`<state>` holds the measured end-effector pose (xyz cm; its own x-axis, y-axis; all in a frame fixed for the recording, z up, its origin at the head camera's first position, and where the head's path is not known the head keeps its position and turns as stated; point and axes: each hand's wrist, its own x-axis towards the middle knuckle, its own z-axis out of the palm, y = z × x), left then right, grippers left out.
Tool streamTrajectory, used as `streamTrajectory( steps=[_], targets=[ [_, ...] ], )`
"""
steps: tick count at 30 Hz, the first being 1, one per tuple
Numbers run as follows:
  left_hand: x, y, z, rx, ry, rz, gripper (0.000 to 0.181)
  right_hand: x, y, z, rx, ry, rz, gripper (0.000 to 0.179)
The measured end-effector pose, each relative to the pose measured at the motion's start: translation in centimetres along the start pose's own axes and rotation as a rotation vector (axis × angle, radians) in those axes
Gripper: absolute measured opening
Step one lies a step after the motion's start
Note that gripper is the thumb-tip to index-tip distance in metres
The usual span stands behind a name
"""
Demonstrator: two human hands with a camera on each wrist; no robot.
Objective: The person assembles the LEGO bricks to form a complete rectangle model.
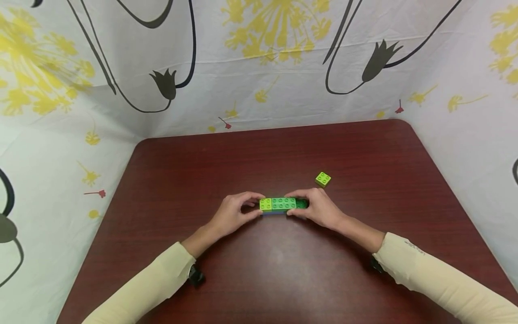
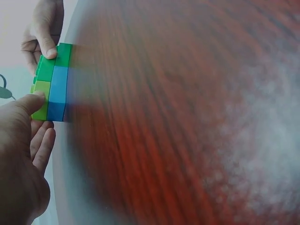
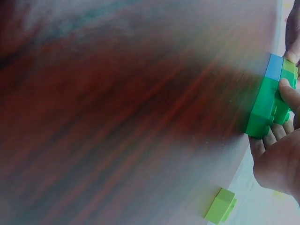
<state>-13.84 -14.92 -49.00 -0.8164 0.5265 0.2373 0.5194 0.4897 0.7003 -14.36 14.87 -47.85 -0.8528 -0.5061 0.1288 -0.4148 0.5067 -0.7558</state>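
Observation:
Two layers of toy building bricks lie in a row on the table, between both hands. On top, a lime brick (image 1: 265, 204) sits end to end with a longer green brick (image 1: 284, 203). Below them are a blue brick (image 2: 58, 89) and a darker green brick (image 1: 301, 204), whose studs show past the right end of the upper layer. My left hand (image 1: 234, 214) pinches the lime brick between thumb and fingers. With thumb and fingers on opposite long sides, my right hand (image 1: 320, 208) grips the upper green brick near its right end.
A loose lime brick (image 1: 323, 179) with studs up lies behind the right hand. The dark red wooden table (image 1: 275, 279) has rounded back corners. White patterned cloth (image 1: 259, 99) hangs behind it and along both sides.

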Motion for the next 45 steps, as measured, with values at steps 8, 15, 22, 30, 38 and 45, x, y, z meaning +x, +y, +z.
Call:
streamTrajectory(
  steps=[8, 15, 22, 30, 38, 45],
  targets=[
    [0.1, 0.0, 0.1, 0.005, -0.038, -0.015, 0.051, 0.0, 0.1, -0.2, -0.005, -0.020, -0.007, 0.044],
    [0.3, 0.3, 0.7, 0.024, -0.025, 0.000, 0.054, -0.1, 0.1, -0.3, -0.008, -0.029, -0.017, 0.048],
    [0.8, 0.5, 1.1, 0.006, 0.006, 0.024, 0.050, -0.3, 0.1, -0.4, -0.014, -0.024, -0.025, 0.052],
    [1.1, 0.7, 1.5, 0.019, 0.017, 0.024, 0.049, -0.5, 0.3, -1.1, 0.016, 0.005, -0.054, 0.053],
    [1.2, 0.8, 1.8, 0.044, 0.037, 0.030, 0.046, -0.5, 0.6, -2.1, 0.029, 0.045, -0.076, 0.056],
    [1.4, 1.0, 2.0, 0.038, 0.032, 0.014, 0.044, -0.7, 0.8, -3.5, -0.021, 0.077, -0.041, 0.060]
  ],
)
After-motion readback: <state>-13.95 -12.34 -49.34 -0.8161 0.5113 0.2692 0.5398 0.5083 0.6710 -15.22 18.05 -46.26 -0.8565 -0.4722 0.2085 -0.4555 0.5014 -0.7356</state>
